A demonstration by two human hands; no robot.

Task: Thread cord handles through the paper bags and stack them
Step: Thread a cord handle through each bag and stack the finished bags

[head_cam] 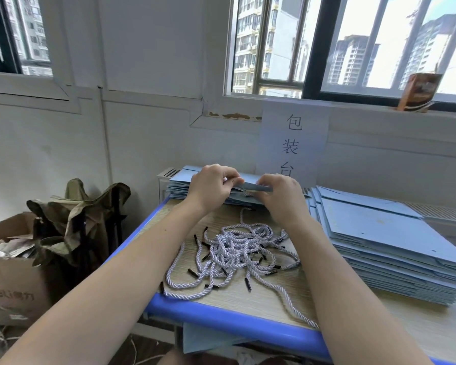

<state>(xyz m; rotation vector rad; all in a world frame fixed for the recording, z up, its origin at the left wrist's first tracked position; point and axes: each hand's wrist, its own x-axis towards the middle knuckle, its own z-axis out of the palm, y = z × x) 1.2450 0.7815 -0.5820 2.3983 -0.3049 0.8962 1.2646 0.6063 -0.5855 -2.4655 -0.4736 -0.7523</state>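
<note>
Head camera view, looking down along two bare forearms reaching away across a tabletop (221,312) with a blue edge. Nearest lies a tangled heap of pale twisted cord handles (237,251) with black tips, within easy reach for the next pick. One cord (244,216) runs from the heap up toward the hands. Beyond it, both hands meet at the top edge of a light blue paper bag (258,187), lifted slightly off a flat far stack of bags (181,187). The left hand (211,188) has its fingers curled, pinching the bag's edge; the right hand (282,196) pinches the same edge from the other side, probably steadying the hole while a cord end goes through, though the hole is hidden. On the right a taller, fanned stack of blue bags (379,246) crowds the working space. Far behind, a paper sign (295,138) hangs under a window. Left of the tabletop stand a cardboard box (11,272) and crumpled fabric (77,219).
</note>
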